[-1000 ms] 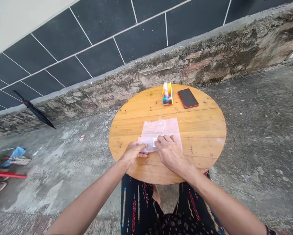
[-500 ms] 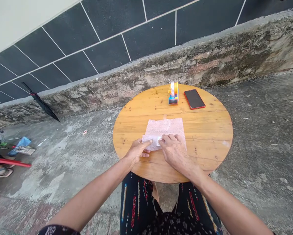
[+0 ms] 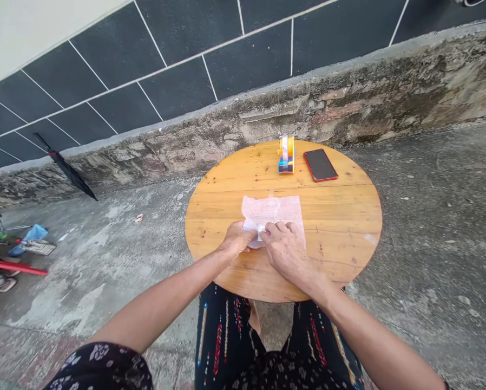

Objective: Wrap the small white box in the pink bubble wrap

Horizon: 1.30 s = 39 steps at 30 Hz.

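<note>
A sheet of pinkish bubble wrap (image 3: 281, 208) lies on the round wooden table (image 3: 340, 216), its near left part folded over. My left hand (image 3: 240, 237) grips the folded left edge, thumb on top and fingers curled beneath. Against the fold, partly wrapped, is a small white item (image 3: 261, 233); my hands cover most of it and its kind cannot be made out. My right hand (image 3: 286, 246) rests on the wrap with bent fingers, its fingertips pressing the white item and the wrap around it.
At the table's far side stand a yellow and blue tape dispenser (image 3: 286, 154) and a phone with a red edge (image 3: 321, 164). A folded black umbrella (image 3: 70, 172) leans on the stone wall base (image 3: 267, 116). A red chair part (image 3: 15, 266) shows at far left.
My left hand has moved right and inward, bringing the left edge of the bubble wrap over toward the white item. My right hand stays almost in place.
</note>
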Motion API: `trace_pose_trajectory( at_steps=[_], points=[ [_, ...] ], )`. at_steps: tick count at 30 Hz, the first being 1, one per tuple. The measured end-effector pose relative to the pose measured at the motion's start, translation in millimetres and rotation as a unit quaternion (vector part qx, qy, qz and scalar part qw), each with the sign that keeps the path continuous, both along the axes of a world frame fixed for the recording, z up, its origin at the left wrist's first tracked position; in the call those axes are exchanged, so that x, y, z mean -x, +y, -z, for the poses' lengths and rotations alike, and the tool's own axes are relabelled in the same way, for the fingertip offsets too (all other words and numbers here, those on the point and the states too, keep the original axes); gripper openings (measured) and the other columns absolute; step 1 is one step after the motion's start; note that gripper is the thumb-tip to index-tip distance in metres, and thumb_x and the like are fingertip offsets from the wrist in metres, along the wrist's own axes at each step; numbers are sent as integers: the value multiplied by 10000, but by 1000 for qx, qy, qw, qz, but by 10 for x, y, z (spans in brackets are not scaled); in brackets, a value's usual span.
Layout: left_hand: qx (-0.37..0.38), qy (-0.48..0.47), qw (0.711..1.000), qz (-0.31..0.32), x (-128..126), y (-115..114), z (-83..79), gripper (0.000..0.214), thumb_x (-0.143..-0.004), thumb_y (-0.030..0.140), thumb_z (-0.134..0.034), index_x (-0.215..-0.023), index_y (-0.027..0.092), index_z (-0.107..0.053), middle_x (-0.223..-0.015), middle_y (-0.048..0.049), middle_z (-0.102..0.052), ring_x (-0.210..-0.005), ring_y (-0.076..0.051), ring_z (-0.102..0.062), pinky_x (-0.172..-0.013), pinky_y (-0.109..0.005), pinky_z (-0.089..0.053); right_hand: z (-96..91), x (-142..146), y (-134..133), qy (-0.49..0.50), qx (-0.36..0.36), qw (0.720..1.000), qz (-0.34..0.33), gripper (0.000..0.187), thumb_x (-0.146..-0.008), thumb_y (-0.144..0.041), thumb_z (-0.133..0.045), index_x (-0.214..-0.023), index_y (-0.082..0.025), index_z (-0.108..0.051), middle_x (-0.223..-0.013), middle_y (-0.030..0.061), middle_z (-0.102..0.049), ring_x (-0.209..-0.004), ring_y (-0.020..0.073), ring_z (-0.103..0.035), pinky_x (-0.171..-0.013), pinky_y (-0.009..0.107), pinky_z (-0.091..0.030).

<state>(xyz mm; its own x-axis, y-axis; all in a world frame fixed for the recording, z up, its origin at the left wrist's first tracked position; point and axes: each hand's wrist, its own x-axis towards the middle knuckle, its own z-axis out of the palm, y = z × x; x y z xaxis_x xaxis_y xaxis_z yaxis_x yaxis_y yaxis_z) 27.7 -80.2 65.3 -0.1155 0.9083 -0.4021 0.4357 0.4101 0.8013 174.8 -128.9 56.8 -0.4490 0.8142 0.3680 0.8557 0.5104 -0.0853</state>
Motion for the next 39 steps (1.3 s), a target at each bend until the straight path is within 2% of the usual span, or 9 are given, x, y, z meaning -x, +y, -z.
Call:
trace_pose_trajectory(
  at_steps=[4, 9, 16, 19, 25, 30, 34, 39],
  points=[
    [12, -24, 1000, 2, -47, 2, -20, 210, -634, 171, -659, -840, 138, -684, -640, -32, -673, -532, -163, -621, -397, -201, -437, 8, 3, 6, 4, -4, 1000, 0, 166, -880, -138, -518, -971, -162, -654, -968, 105, -631, -887, 253, -491, -755, 395, -278],
    [25, -101, 995, 3, -41, -70, -95, 204, -726, 207, -585, -901, 122, -649, -730, -56, -687, -588, -155, -645, -493, -246, -529, 7, 5, 12, -2, -4, 1000, -4, 151, -887, -140, -513, -938, -159, -655, -951, 106, -627, -882, 253, -491, -753, 393, -281],
    [-59, -105, 993, 8, -69, -143, -135, 28, -685, 137, -587, -711, 128, -585, -628, -18, -636, -536, -120, -619, -467, -192, -492, 52, -5, 32, 2, -3, 1000, -7, 160, -903, -145, -493, -938, -158, -649, -961, 98, -616, -878, 243, -485, -764, 380, -292],
    [-88, -108, 990, 19, -88, -154, -105, 36, -686, 148, -586, -669, 139, -556, -572, 4, -607, -498, -111, -598, -456, -189, -484, 73, -6, 44, 6, 2, 1000, -8, 159, -899, -137, -489, -903, -159, -647, -949, 98, -614, -874, 242, -485, -769, 382, -299],
    [-125, -88, 987, 53, -87, -170, -77, 51, -702, 176, -567, -688, 133, -591, -576, 5, -605, -509, -107, -581, -475, -196, -482, 66, -16, 54, 27, 25, 999, -15, 142, -877, -125, -512, -908, -152, -648, -977, 109, -626, -906, 243, -504, -802, 366, -338],
    [-149, -72, 980, 111, -82, -192, -62, 82, -714, 186, -567, -721, 128, -624, -585, 2, -615, -525, -109, -566, -511, -210, -474, -81, -121, 61, 119, 105, 987, -9, 177, -844, -95, -505, -953, -159, -630, -947, 78, -664, -929, 210, -556, -814, 302, -383],
    [-222, -3, 962, 159, -94, -235, -28, 122, -738, 207, -587, -751, 134, -684, -683, -19, -669, -607, -118, -581, -567, -213, -458, -178, -205, 53, 173, 162, 971, 9, 253, -820, -59, -473, -1017, -159, -596, -952, 80, -668, -905, 194, -601, -767, 272, -407],
    [-286, 90, 931, 206, -99, -306, -12, 175, -726, 117, -564, -807, 147, -717, -743, -28, -687, -667, -134, -589, -625, -233, -457, -160, -214, 60, 223, 176, 959, 17, 351, -815, -15, -438, -1122, -145, -550, -1103, 102, -638, -916, 176, -630, -783, 259, -435]
  ],
)
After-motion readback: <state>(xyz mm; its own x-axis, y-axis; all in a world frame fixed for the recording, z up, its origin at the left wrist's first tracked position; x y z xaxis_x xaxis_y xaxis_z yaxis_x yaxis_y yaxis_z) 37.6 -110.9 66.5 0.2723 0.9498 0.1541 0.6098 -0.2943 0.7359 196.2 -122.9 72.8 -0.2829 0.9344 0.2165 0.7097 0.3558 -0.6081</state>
